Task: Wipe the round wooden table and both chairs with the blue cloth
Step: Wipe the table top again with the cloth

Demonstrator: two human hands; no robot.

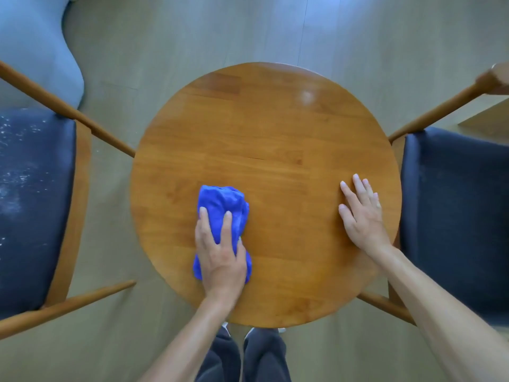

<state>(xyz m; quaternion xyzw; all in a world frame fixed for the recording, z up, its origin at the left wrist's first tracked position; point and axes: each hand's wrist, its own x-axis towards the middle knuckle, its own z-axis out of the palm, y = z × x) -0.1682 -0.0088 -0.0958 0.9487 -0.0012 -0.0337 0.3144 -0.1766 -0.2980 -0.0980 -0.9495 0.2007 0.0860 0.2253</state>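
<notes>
A round wooden table fills the middle of the head view. On its near left part lies a bunched blue cloth. My left hand presses down on the cloth with fingers straight along it. Flat on the table's right side rests my right hand, fingers spread, holding nothing. To the left stands a wooden chair with a dark blue seat marked with white specks. A second chair with a dark blue seat stands to the right.
A pale blue upholstered piece sits at the far left on the light floor. Both chairs' wooden arms reach in toward the table edge. My legs show below the table's near edge.
</notes>
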